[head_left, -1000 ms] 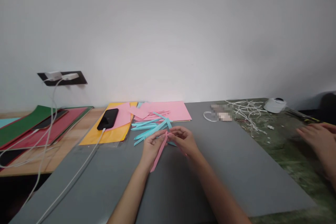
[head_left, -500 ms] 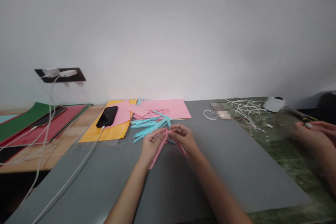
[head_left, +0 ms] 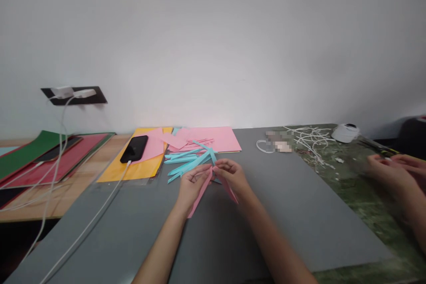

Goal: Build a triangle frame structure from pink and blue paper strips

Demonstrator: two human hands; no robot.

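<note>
Both hands meet at the middle of the grey board [head_left: 282,222], pinching a pink paper strip [head_left: 200,197] that bends at the top, its two ends hanging down and apart. My left hand [head_left: 193,185] closes on it from the left, with thumb and forefinger at the bend. From the right, my right hand [head_left: 232,176] pinches the strip close to the same spot. Just beyond the fingers lie several light blue paper strips [head_left: 186,164] in a loose pile. Pink paper sheets [head_left: 221,137] and thin pink strips are behind them.
On a yellow sheet [head_left: 113,168] lies a black phone [head_left: 134,149] with a white cable [head_left: 96,213] running over the board. Green and red sheets [head_left: 83,155] are at left. White string [head_left: 309,135] lies right, near a co-worker's hands [head_left: 392,173] and a white cap-like object [head_left: 346,133].
The view has shifted very slightly. My hands keep the same pinch on the pink strip, and the co-worker's hands have moved a little to the left.
</note>
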